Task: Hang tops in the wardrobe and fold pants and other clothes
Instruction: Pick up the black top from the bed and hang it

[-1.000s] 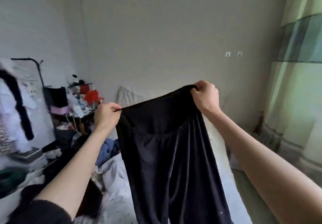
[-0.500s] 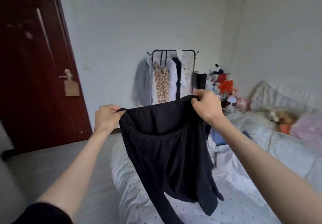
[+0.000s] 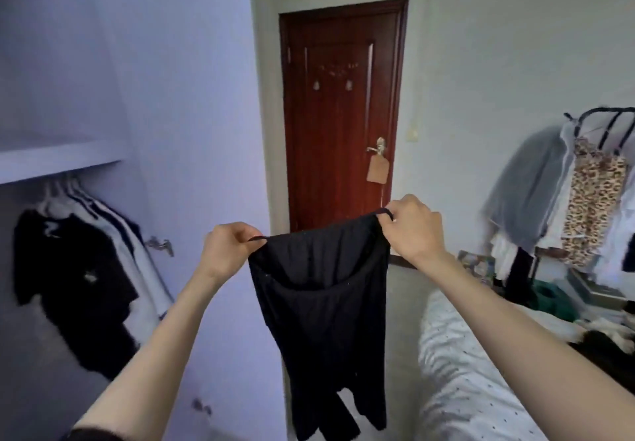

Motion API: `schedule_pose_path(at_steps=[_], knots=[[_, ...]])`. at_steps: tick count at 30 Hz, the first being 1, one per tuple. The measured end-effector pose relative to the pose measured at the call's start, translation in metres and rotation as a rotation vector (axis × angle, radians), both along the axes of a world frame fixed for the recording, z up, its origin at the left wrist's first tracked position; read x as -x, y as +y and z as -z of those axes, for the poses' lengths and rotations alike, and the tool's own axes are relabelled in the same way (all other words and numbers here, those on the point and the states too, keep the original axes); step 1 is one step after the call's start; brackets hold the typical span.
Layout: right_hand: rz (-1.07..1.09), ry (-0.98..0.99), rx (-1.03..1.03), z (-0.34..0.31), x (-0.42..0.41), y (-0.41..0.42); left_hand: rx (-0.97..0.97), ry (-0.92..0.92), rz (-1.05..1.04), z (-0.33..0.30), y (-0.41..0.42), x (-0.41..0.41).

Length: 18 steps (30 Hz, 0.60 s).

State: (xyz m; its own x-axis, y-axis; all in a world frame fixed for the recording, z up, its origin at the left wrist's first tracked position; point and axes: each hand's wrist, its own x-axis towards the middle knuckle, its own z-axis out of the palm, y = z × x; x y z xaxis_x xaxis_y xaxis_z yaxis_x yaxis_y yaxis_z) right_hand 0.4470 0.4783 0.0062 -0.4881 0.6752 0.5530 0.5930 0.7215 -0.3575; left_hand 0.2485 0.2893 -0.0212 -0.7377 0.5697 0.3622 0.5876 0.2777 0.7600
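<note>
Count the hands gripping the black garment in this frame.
2. The left hand pinches the black garment at its left top corner; the right hand pinches its right top corner. The garment hangs between them.

Matt black cloth pants (image 3: 323, 306); glossy red-brown wood door (image 3: 340, 111) — metal handle (image 3: 376, 147)

Garment (image 3: 323, 306): plain black. Door (image 3: 340, 114): dark red-brown wood, with a tan tag (image 3: 377, 171) on the handle. Wardrobe (image 3: 192, 97): pale lilac; the clothes (image 3: 79, 275) inside are black and white, some striped. Rack (image 3: 598, 112): black, carrying a leopard-print top (image 3: 592, 200). Bedsheet (image 3: 474, 392): white with small dark dots.
</note>
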Motion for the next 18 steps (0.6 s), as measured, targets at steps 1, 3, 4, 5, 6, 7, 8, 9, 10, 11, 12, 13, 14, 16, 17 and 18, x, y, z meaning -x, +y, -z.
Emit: schedule_pose_path(at_steps=[1, 3, 4, 5, 6, 7, 8, 9, 10, 11, 12, 13, 14, 16, 17, 18], knots=[[-0.030, 0.020, 0.025, 0.001, 0.019, -0.010, 0.010, 0.006, -0.049, 0.004, -0.020, 0.015], [-0.083, 0.071, 0.099, 0.003, 0.057, -0.036, 0.070, 0.047, -0.169, 0.009, -0.063, 0.042], [-0.095, 0.088, 0.119, 0.004, 0.068, -0.046, 0.100, 0.069, -0.229, 0.013, -0.078, 0.050], [-0.126, 0.093, 0.128, 0.006, 0.084, -0.059, 0.127, 0.078, -0.300, 0.017, -0.097, 0.060], [-0.166, 0.089, 0.127, 0.010, 0.099, -0.070, 0.149, 0.071, -0.370, 0.021, -0.114, 0.067], [-0.223, 0.091, 0.114, 0.014, 0.116, -0.081, 0.172, 0.066, -0.445, 0.024, -0.132, 0.074], [-0.276, 0.100, 0.105, 0.018, 0.125, -0.088, 0.189, 0.076, -0.498, 0.027, -0.142, 0.079], [-0.351, 0.120, 0.101, 0.022, 0.138, -0.097, 0.208, 0.104, -0.558, 0.029, -0.154, 0.085], [-0.430, 0.144, 0.120, 0.028, 0.160, -0.110, 0.244, 0.133, -0.621, 0.033, -0.174, 0.096], [-0.477, 0.165, 0.131, 0.031, 0.169, -0.116, 0.262, 0.145, -0.659, 0.035, -0.184, 0.103], [-0.526, 0.166, 0.162, 0.036, 0.184, -0.126, 0.280, 0.111, -0.714, 0.037, -0.201, 0.112], [-0.564, 0.152, 0.191, 0.041, 0.199, -0.132, 0.277, 0.048, -0.762, 0.039, -0.215, 0.120], [-0.604, 0.110, 0.215, 0.045, 0.214, -0.137, 0.231, -0.051, -0.790, 0.043, -0.228, 0.128], [-0.678, -0.014, 0.256, 0.049, 0.246, -0.145, -0.002, -0.288, -0.779, 0.048, -0.247, 0.144], [-0.715, -0.081, 0.261, 0.050, 0.264, -0.149, -0.133, -0.399, -0.770, 0.049, -0.252, 0.152], [-0.750, -0.143, 0.255, 0.051, 0.282, -0.152, -0.236, -0.483, -0.767, 0.048, -0.256, 0.159]])
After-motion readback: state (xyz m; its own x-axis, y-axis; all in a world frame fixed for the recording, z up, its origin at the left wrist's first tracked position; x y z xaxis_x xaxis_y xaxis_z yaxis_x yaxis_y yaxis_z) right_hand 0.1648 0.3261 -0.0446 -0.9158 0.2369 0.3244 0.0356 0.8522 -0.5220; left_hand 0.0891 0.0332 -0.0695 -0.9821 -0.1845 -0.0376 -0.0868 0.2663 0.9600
